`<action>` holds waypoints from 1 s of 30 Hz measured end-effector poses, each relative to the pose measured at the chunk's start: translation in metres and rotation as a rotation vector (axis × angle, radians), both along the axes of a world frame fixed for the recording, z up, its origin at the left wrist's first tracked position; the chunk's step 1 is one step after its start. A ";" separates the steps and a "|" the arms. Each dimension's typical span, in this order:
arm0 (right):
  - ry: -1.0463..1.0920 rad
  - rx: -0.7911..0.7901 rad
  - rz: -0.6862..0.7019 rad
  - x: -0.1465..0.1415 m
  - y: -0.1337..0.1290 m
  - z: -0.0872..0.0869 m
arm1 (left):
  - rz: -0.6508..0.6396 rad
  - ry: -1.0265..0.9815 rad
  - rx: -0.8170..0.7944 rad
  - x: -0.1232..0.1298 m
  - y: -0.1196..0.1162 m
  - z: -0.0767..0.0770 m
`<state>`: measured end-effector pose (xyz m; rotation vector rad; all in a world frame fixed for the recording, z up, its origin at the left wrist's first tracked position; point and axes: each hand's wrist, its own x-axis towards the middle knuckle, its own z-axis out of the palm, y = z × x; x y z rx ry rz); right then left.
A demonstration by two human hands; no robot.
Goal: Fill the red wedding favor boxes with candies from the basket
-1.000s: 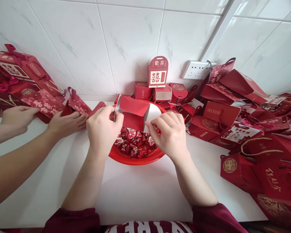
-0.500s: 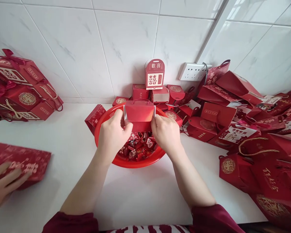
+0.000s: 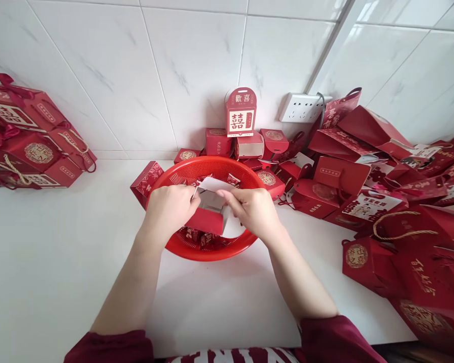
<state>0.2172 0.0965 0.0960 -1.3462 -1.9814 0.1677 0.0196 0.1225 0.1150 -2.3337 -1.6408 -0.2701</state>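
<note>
Holding a red, white-lined cardboard box (image 3: 205, 221) over a round red plastic basket (image 3: 212, 255), twelve o'clock | person's left hand (image 3: 173, 207): grip pinched on nine-o'clock edge | right hand (image 3: 255, 209): grip pinched at three-o'clock white flaps (image 3: 233, 228) | light, even pressure should avoid creasing

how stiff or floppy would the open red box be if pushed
The open red box looks like thin folded card, so it is probably light for its size. Its lower white flap sticks out unfastened and would likely bend. Its red side, folded along straight edges, might hold firmer.
</note>
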 end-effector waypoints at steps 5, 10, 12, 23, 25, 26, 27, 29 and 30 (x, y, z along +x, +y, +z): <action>0.017 0.334 0.025 0.002 0.004 0.000 | -0.163 0.031 0.214 0.002 -0.001 -0.005; -0.193 0.350 0.053 0.003 0.007 -0.001 | -0.233 0.014 0.405 0.000 0.001 -0.007; -0.269 0.280 0.102 0.003 0.008 -0.002 | -0.231 0.009 0.435 0.000 0.001 -0.007; -0.425 -0.002 -0.304 -0.005 0.014 -0.013 | 0.020 -0.132 -0.208 0.028 -0.024 0.004; -0.391 -0.030 -0.369 0.000 0.016 -0.010 | -0.066 -0.212 -0.372 0.021 -0.025 0.008; -0.373 -0.048 -0.394 0.003 0.017 -0.009 | -0.104 -0.247 -0.442 0.015 -0.025 0.009; -0.351 -0.070 -0.410 0.006 0.018 -0.007 | -0.134 -0.275 -0.504 0.010 -0.024 0.011; -0.290 -0.117 -0.413 0.013 0.020 -0.003 | -0.180 -0.320 -0.569 0.001 -0.023 0.012; -0.250 -0.134 -0.407 0.016 0.021 -0.002 | -0.204 -0.340 -0.553 -0.002 -0.022 0.012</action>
